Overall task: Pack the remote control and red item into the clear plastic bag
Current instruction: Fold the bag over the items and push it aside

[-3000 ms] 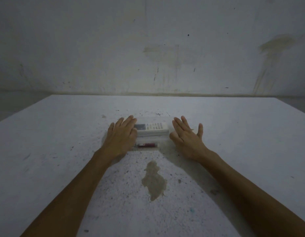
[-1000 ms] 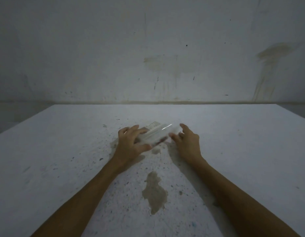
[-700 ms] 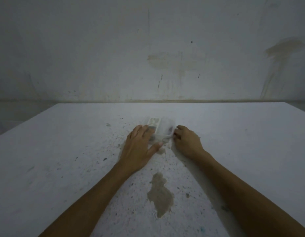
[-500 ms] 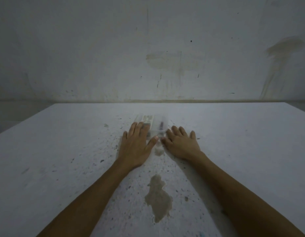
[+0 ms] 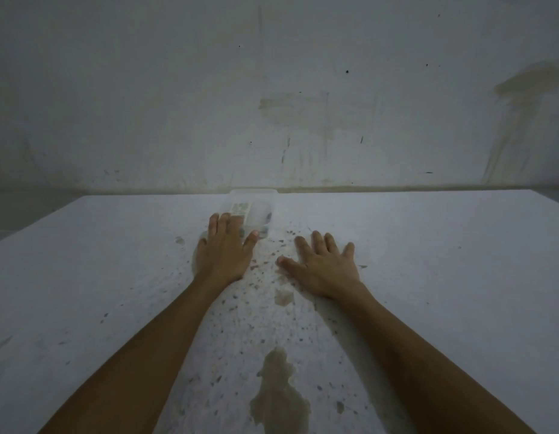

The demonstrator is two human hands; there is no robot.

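Observation:
The clear plastic bag [image 5: 256, 202] lies flat on the white table, pointing away from me. Inside it I see the white remote control [image 5: 240, 209] on the left and a small dark reddish item [image 5: 268, 217] on the right. My left hand [image 5: 225, 249] rests flat, palm down, its fingertips on the near end of the bag and covering that part of the remote. My right hand [image 5: 322, 266] lies flat on the table with fingers spread, to the right of the bag and nearer to me, not touching it.
The white table [image 5: 428, 261] is speckled with dark spots, with a brown stain [image 5: 279, 399] near me and a smaller one [image 5: 283, 297] by my right wrist. A stained wall [image 5: 303, 104] stands just behind the far table edge.
The bag, held and turned between both hands a second ago, now lies flat farther away. My right hand has let go and moved back to the right; both hands are spread flat.

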